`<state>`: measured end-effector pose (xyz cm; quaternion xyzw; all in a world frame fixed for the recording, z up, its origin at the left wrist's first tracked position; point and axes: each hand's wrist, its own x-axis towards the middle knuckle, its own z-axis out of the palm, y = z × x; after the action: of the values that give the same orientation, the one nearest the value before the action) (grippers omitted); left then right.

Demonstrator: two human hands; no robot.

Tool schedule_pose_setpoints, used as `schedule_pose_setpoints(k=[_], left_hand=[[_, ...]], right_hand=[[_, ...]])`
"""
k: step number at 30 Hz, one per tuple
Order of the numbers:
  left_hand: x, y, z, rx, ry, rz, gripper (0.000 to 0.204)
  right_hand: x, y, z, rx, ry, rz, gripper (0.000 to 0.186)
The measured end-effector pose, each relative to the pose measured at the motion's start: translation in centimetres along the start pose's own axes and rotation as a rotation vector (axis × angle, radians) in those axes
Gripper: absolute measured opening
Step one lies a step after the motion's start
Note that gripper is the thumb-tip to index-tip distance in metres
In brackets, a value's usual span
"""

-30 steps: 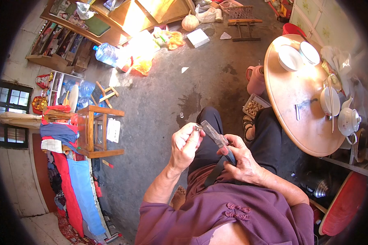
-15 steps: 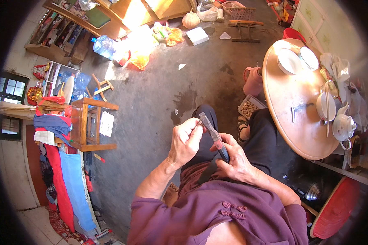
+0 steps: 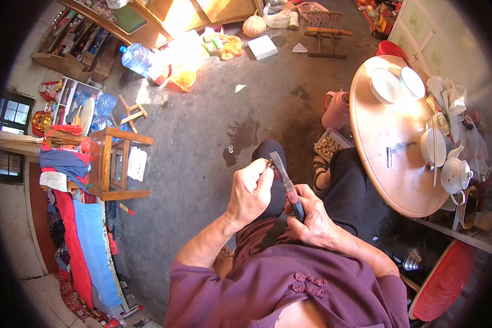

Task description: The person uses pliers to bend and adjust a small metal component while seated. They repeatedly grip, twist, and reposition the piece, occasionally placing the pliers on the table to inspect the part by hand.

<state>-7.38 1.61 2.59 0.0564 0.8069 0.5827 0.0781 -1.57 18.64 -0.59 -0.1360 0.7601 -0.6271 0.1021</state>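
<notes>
Clasping the black-and-red handle of a flat-bladed tool (image 3: 288,185), my right grip (image 3: 312,220) is pointing its grey blade away from my purple top (image 3: 339,279). My left grip (image 3: 250,188) is pinching a small dark piece (image 3: 271,163) just beside the blade's tip; whether they are touching, I cannot tell. To my right, a round wooden surface (image 3: 374,142) is carrying white bowls (image 3: 385,86) and a teapot (image 3: 457,172), while an open box (image 3: 343,138) of pale pieces (image 3: 328,147) is sitting near my sandalled foot (image 3: 322,179).
</notes>
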Motion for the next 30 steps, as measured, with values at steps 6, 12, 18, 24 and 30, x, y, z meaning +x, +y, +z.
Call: schedule_pose_setpoints(k=[6, 12, 18, 24, 30], left_hand=[[0.0, -0.1, 0.4, 0.067, -0.002, 0.058, 0.020], [0.3, -0.5, 0.8, 0.153, 0.025, 0.152, 0.019], [0.4, -0.5, 1.0, 0.145, 0.035, 0.121, 0.019], [0.6, -0.6, 1.1, 0.104, 0.040, 0.106, 0.020], [0.6, -0.6, 0.5, 0.133, 0.008, 0.095, 0.020]], right_hand=[[-0.2, 0.2, 0.3, 0.042, 0.024, 0.036, 0.015], [-0.4, 0.7, 0.0, 0.051, 0.025, 0.008, 0.018], [0.0, 0.1, -0.2, 0.109, -0.018, 0.075, 0.027], [0.3, 0.3, -0.3, 0.031, -0.005, 0.033, 0.025], [0.0, 0.4, -0.4, -0.006, -0.013, 0.031, 0.024]])
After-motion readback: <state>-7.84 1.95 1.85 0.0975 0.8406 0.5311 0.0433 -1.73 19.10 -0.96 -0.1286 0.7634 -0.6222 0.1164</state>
